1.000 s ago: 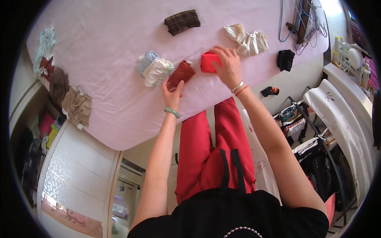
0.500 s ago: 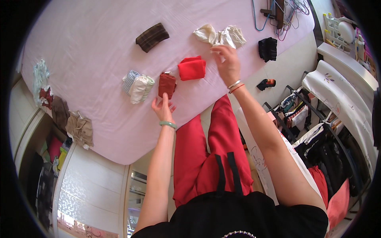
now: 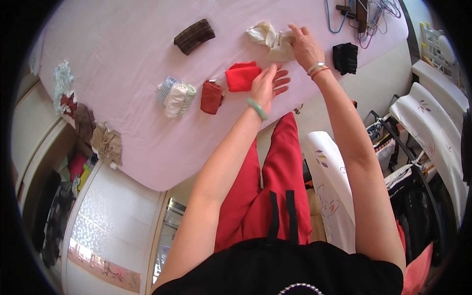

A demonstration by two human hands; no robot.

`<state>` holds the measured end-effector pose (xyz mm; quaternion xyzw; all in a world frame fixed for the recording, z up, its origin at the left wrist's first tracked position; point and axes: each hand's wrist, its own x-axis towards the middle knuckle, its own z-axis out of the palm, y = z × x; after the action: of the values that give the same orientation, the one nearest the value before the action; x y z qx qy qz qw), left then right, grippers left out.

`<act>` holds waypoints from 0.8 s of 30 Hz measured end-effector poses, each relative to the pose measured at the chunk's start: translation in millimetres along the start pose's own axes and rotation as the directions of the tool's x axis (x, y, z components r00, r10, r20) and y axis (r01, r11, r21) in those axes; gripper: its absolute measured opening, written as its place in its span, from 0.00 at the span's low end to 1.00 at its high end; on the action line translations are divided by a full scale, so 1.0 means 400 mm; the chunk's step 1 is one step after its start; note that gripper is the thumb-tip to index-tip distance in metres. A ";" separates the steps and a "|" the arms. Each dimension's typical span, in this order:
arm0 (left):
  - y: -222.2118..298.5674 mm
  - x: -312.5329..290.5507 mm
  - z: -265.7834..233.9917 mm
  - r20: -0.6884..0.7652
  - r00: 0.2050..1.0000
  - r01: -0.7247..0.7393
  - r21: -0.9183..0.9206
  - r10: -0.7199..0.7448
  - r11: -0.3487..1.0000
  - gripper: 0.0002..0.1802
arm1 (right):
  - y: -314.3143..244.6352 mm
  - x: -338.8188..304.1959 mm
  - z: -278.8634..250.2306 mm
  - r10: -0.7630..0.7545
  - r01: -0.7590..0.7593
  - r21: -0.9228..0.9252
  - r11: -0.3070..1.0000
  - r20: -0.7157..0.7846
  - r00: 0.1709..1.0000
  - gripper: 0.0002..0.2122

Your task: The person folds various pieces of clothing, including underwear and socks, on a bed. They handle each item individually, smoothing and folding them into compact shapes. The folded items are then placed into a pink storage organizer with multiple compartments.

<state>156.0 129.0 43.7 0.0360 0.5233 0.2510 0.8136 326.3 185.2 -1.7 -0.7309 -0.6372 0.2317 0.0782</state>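
Note:
A crumpled cream garment [image 3: 278, 45] lies on the pink bed sheet. At its right end is my right hand [image 3: 307, 48], its fingers bent and closed on the fabric; the palm side is hidden. My left hand [image 3: 268, 87] hovers at the right edge of a folded bright red cloth [image 3: 241, 77], fingers spread and holding nothing. Left of that sit a rust-red folded garment [image 3: 212, 97] and a bundle of white, blue-striped and pale green clothes [image 3: 177, 98]. Farther back lies a dark brown plaid folded cloth [image 3: 194, 36]. A black folded garment [image 3: 345, 58] rests right of my right hand.
Several hangers [image 3: 364, 19] are piled at the bed's far right corner. Crumpled brown clothes [image 3: 106, 143] lie along the left edge. A clothes rack [image 3: 415, 179] with a white flowered cover stands on the right, a white cabinet [image 3: 110, 216] at lower left.
My left hand has moved right, from beside the rust-red garment to the bright red cloth. My right hand has reached farther out onto the cream garment, whose right end is drawn in.

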 end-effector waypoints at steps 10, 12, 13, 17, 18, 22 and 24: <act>-0.064 0.035 0.003 0.028 1.000 0.010 -0.151 -0.006 0.988 0.30 | -0.084 -0.334 -0.080 -0.176 0.164 -0.136 0.977 -0.085 0.981 0.09; -0.128 0.030 -0.031 -0.051 0.999 -0.023 -0.135 0.017 0.991 0.24 | -0.084 -0.400 -0.049 -0.142 0.140 -0.110 0.984 -0.014 0.990 0.10; -0.158 0.032 -0.055 -0.080 0.996 -0.056 -0.205 0.041 0.977 0.22 | -0.085 -0.427 -0.038 -0.116 0.117 -0.030 0.993 0.020 0.993 0.10; -0.196 -0.007 -0.093 -0.127 0.992 -0.051 -0.338 0.008 0.940 0.22 | -0.048 -0.476 -0.009 0.119 -0.124 0.270 0.955 0.035 0.992 0.08; -0.202 -0.013 -0.106 -0.152 0.988 -0.027 -0.346 -0.028 0.938 0.23 | -0.030 -0.470 0.002 0.151 -0.143 0.325 0.935 0.002 0.989 0.08; -0.208 -0.021 -0.121 -0.118 0.993 -0.009 -0.254 -0.022 0.967 0.22 | 0.026 -0.405 0.027 0.261 -0.253 0.527 0.811 0.060 0.963 0.11; -0.189 -0.033 -0.078 -0.151 0.988 -0.041 -0.095 0.026 0.995 0.19 | -0.003 -0.367 0.020 0.255 -0.289 0.570 0.769 0.140 0.957 0.13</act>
<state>152.5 50.8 16.4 -0.0142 0.5693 0.2919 0.7684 309.8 42.0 26.9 -0.7490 -0.4243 0.4448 0.2472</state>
